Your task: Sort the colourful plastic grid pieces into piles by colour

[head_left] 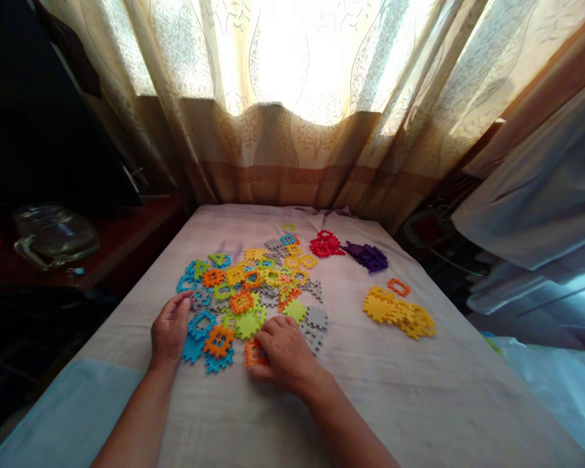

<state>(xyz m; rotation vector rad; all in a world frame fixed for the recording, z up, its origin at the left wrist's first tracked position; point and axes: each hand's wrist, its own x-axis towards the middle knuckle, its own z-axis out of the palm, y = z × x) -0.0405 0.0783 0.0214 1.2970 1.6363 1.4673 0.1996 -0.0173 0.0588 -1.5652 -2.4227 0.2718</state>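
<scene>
A mixed pile of flat plastic interlocking building pieces with notched edges lies on the cloth-covered table. My right hand [287, 351] is closed at the front of the pile, its fingers and thumb on an orange square interlocking piece [254, 353]. My left hand [169, 330] rests beside the pile's left edge, fingers loosely bent and apart from the thumb, with nothing seen in it. Close to it are a blue frame piece [202, 324] and an orange window piece [219, 341]. A lime green piece [248, 324] and a grey piece [316, 317] lie near my right hand.
Sorted apart on the right are red pieces [325, 244], purple pieces [368, 256] and yellow pieces [398, 312], with an orange frame [398, 286] beside the yellow. A glass jug [56, 235] stands on a side table at left. Curtains [292, 149] hang behind.
</scene>
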